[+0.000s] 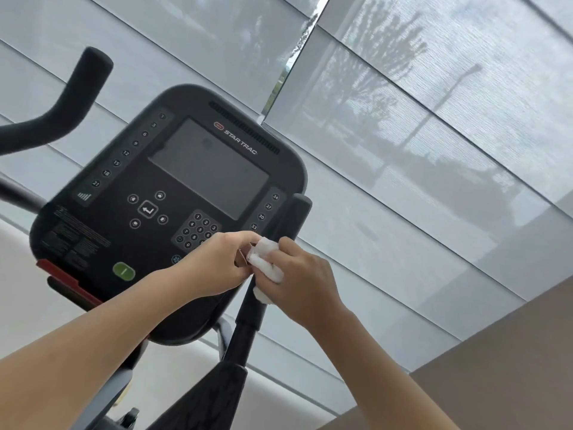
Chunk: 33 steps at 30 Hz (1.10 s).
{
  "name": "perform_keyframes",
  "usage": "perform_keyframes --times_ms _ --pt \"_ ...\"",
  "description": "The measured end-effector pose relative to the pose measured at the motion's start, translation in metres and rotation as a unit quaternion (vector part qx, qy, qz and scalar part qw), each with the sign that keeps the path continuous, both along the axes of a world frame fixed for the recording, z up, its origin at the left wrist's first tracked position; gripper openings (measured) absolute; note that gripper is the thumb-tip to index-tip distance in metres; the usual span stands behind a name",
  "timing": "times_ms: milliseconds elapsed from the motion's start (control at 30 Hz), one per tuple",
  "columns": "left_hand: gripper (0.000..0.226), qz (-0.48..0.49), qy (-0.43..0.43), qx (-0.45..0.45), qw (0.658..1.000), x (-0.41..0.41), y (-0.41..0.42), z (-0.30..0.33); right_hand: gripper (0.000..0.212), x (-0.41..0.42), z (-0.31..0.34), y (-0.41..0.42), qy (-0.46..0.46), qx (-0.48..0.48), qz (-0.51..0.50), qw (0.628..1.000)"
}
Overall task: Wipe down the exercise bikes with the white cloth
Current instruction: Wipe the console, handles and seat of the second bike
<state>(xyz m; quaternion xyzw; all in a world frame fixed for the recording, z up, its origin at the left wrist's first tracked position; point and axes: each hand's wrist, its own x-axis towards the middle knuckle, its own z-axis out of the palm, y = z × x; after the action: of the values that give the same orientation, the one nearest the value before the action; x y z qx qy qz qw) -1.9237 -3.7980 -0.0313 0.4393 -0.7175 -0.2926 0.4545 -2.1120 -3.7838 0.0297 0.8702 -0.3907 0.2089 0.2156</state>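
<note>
left hand (214, 265), right hand (302, 274), bunched white cloth (266, 262) half-hidden

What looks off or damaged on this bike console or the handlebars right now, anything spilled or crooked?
Nothing stands out. The console looks intact, its screen dark and unmarked, no spills visible. The tilt comes from the camera angle. Both hands meet at the white cloth against the right handlebar; the left hand pinches it, the right hand holds it.

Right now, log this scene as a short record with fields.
cloth: white cloth, bunched, held against the right handlebar post
right hand: grips the cloth
left hand: pinches the cloth's edge
console: dark screen, Star Trac logo, keypad, green button
left handlebar: untouched
backdrop: grey window blinds
</note>
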Motion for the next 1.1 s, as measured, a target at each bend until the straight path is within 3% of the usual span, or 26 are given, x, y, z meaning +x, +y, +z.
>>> perform_keyframes --times_ms 167,300,400,500,633,833,967,1100 --pt "0.032 0.018 0.002 0.020 1.000 -0.001 -0.003 0.002 0.015 -0.001 0.025 -0.015 -0.107 -0.047 -0.015 0.993" --pt "0.015 0.013 -0.006 0.017 1.000 0.003 -0.004 0.002 0.016 0.006 -0.019 -0.001 -0.116 0.044 -0.012 0.992" --pt "0.027 -0.001 -0.019 0.053 0.998 0.003 -0.002 0.001 0.012 0.000 -0.045 0.017 -0.216 0.155 -0.024 0.964" --pt "0.031 0.001 -0.027 0.068 0.997 -0.002 -0.001 0.000 0.005 -0.005 -0.057 0.038 -0.264 0.197 -0.002 0.944" --pt "0.024 0.011 -0.012 0.081 0.997 -0.002 -0.003 0.002 0.009 -0.008 -0.057 0.043 -0.247 0.200 0.021 0.948" --pt "0.029 0.002 0.022 0.091 0.996 0.002 -0.001 0.012 0.027 0.008 -0.036 0.003 -0.231 0.078 0.003 0.970" --pt "0.023 0.019 0.027 0.088 0.996 0.001 0.002 0.009 0.018 0.006 -0.056 0.022 -0.250 0.136 -0.018 0.958" --pt "0.027 0.018 0.008 0.078 0.997 -0.005 0.003 0.006 0.013 -0.002 -0.066 0.047 -0.248 0.194 0.024 0.949"
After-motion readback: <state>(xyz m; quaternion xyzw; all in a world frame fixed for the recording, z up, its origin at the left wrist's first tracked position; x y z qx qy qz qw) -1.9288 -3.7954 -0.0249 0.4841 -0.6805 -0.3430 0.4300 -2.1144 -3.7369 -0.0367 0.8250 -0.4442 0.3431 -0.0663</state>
